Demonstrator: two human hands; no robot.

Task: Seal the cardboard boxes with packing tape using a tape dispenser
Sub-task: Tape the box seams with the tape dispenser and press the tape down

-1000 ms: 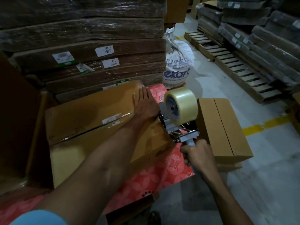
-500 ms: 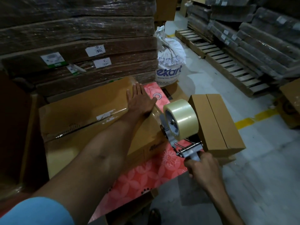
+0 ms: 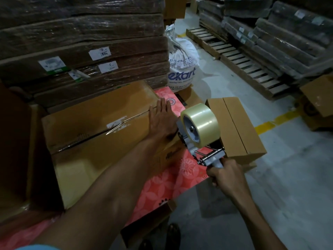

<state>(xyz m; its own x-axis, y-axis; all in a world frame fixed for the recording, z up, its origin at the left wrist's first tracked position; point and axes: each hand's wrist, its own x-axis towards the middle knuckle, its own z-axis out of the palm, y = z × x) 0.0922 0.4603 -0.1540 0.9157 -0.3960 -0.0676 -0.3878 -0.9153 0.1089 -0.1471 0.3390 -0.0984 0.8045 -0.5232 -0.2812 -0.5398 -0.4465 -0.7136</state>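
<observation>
1. The big box [image 3: 100, 130] lies in the middle left of the frame, its seam running up toward the right
2. The left hand [image 3: 161, 121] lies flat and open on the seam's right end
3. The right hand [image 3: 225, 175] grips the tape dispenser [image 3: 200, 134], just right of that end

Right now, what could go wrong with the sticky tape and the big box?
The left hand lies flat on the big box, right beside the tape dispenser; its cutting edge could nick the fingers. The right hand holds the dispenser at the box's end, so the tape might wrinkle or stick crooked down the side.
</observation>
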